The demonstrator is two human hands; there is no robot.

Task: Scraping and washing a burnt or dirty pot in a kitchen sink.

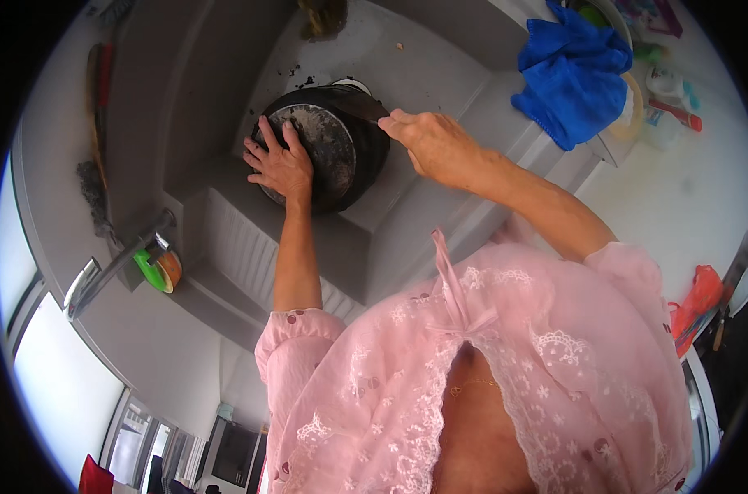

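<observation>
A blackened round pot (328, 142) lies in the grey sink (436, 68) with its scorched, patchy underside turned up. Spread flat on the left part of that underside is my left hand (281, 159), fingers apart. My right hand (439, 145) grips a dark, flat-bladed tool (365, 110), possibly a knife or scraper. Its blade lies against the upper right side of the pot; the handle is mostly hidden in my fist. Black flakes (309, 80) are scattered on the sink floor beyond the pot. A pale piece (352, 85) shows at the pot's far edge.
A ribbed step (244, 238) and a chrome tap (118, 275) are at the left, near a green-and-orange item (158, 270). A blue cloth (574, 80) drapes over the right rim. Bottles (664, 80) stand beyond it. A brownish clump (323, 18) sits at the far end.
</observation>
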